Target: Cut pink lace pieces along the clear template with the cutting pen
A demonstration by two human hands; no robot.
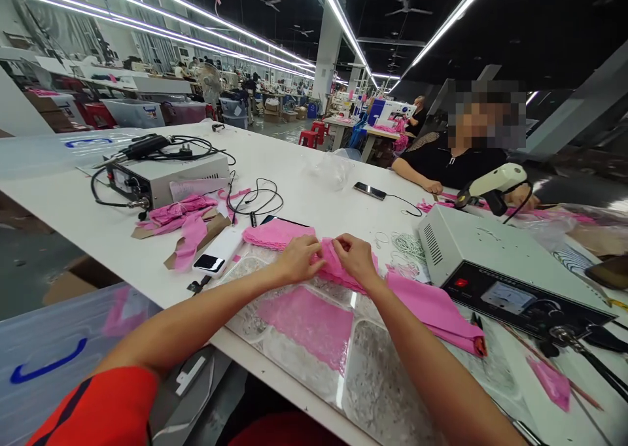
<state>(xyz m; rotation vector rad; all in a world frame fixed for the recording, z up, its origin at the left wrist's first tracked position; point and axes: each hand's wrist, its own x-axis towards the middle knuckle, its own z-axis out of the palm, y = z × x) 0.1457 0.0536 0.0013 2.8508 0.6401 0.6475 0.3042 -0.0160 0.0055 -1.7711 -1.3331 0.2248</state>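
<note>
Over the near part of the table, both my hands work at a stack of pink fabric pieces (335,263). My right hand (356,257) is closed, thumb and fingers pinching the stack's upper edge. Just left of it, my left hand (298,260) has its fingers curled onto the same stack. Another pile of pink fabric (269,233) lies beyond my left hand. Closer to me, a single pink piece (311,323) with a wavy edge lies flat on a clear-covered patterned mat (383,374). A folded pink cloth (432,307) rests right of my right forearm.
Grey boxes with dials stand at left (184,174) and right (510,263). Pink scraps (184,220), a white power bank (218,250), black cables (258,197), a phone (370,191) and pale cord (408,244) lie about. A co-worker (461,152) sits across the table.
</note>
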